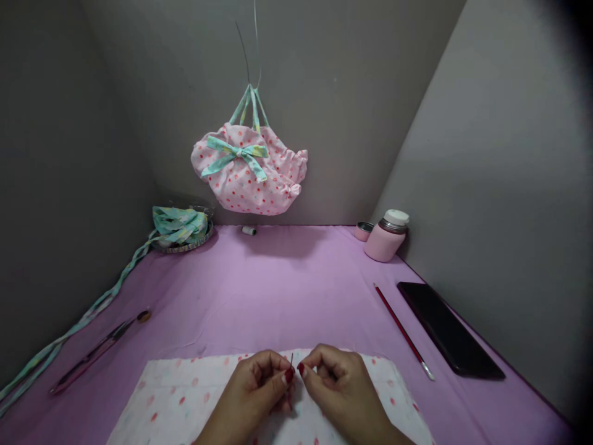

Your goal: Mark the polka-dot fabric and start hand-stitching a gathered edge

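Note:
Low in the middle of the head view my two hands meet over a white cloth with red and pink dots [173, 402]. My left hand [254, 386] is closed, thumb against fingertips, on a thin needle [291, 358] that stands nearly upright. Close beside it, my right hand [340, 383] makes a pinch with thumb and forefinger. Whatever lies in that pinch, perhaps thread, is too fine to see. Both wrists rest near the dotted cloth, which spreads out under them on the lilac table cover [287, 296].
A dotted pink fabric bag [250, 179] hangs from wire behind. At the left are a basket [185, 247], green ribbon [178, 222] and a long tool [97, 355]. A spool [249, 231], pink jar [384, 241], red pencil [401, 327] and black slab [449, 327] lie beyond.

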A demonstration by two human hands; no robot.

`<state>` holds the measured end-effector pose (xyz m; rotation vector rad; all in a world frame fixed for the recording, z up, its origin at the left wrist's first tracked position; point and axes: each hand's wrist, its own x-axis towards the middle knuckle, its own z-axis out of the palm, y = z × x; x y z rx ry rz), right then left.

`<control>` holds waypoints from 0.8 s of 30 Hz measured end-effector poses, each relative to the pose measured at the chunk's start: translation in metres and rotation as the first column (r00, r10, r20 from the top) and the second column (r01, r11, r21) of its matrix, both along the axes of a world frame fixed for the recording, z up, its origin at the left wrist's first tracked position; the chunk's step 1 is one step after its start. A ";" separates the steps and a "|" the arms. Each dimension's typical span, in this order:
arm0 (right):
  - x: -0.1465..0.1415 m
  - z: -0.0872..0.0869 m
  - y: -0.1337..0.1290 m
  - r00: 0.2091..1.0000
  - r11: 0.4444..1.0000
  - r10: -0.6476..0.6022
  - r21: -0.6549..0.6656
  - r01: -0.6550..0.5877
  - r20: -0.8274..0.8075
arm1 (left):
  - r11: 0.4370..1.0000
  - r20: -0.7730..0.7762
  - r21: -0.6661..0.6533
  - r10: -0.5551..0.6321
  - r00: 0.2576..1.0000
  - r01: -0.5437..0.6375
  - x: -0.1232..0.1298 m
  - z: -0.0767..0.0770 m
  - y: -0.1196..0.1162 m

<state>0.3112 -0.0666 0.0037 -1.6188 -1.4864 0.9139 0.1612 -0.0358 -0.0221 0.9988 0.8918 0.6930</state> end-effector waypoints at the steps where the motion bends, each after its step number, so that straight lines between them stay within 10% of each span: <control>1: 0.000 0.000 0.000 1.000 1.000 -0.002 0.000 0.002 -0.001 | 1.000 0.002 0.002 0.001 1.000 -0.001 0.000 0.000 0.000; 24: -0.001 -0.002 0.000 0.999 1.000 -0.024 0.008 0.025 -0.046 | 0.999 -0.036 -0.006 0.051 0.998 -0.051 0.003 0.003 -0.002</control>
